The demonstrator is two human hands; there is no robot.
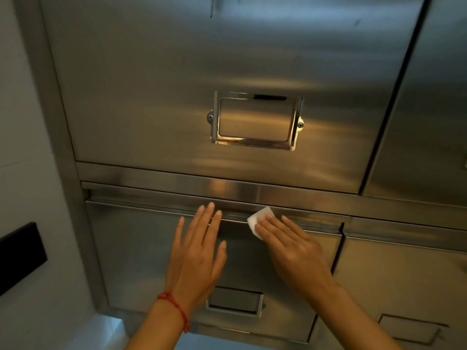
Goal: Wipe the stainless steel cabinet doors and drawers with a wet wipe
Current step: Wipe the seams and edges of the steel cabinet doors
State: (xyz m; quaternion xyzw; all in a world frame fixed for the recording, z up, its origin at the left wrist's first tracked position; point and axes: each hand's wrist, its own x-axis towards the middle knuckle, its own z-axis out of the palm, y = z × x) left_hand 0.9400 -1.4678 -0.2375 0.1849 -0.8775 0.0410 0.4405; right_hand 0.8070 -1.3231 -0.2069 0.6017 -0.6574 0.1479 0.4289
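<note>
The right hand (pixel 290 246) presses the wet wipe (pixel 260 221) flat-fingered on the lower drawer (pixel 141 248)'s top lip, which runs left-right; the left hand (pixel 199 251), fingers straight, probably steadies the drawer front just beside it.

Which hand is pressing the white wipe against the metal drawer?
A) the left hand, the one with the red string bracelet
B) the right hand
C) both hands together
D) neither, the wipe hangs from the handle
B: the right hand lies flat on the wipe at the drawer's top edge, while the left hand is spread out beside it, off the wipe.
</note>
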